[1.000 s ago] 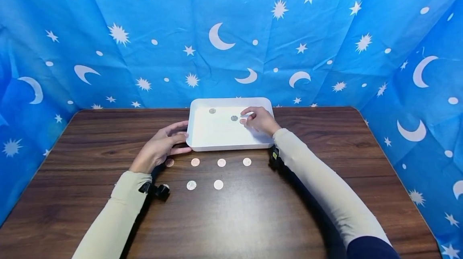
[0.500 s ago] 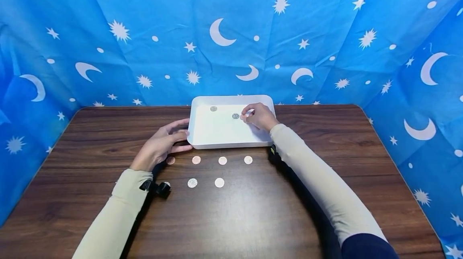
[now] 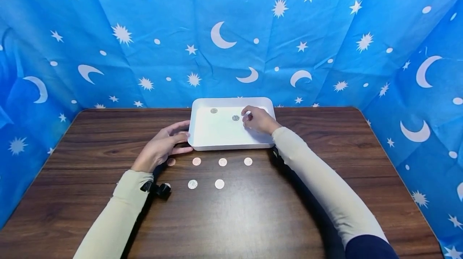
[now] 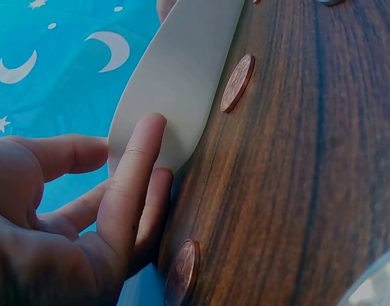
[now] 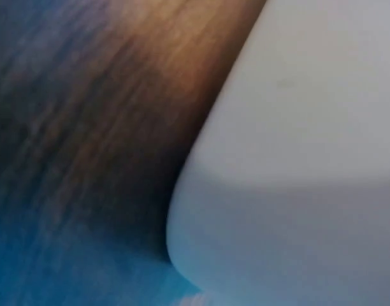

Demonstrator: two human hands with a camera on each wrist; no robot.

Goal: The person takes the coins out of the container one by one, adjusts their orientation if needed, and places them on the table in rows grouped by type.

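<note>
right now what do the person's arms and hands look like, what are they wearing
Both arms are covered to the wrist by snug, pale cream sleeves. On the right arm a dark navy sleeve overlaps the cream one near the elbow. A small black device is strapped under each wrist, clearest at the left wrist. The left hand and right hand are bare: no gloves, and no rings or watch visible.

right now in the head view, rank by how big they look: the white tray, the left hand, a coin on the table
1. white tray
2. left hand, nearer the camera, so the gap is unsure
3. coin, plainly smallest
</note>
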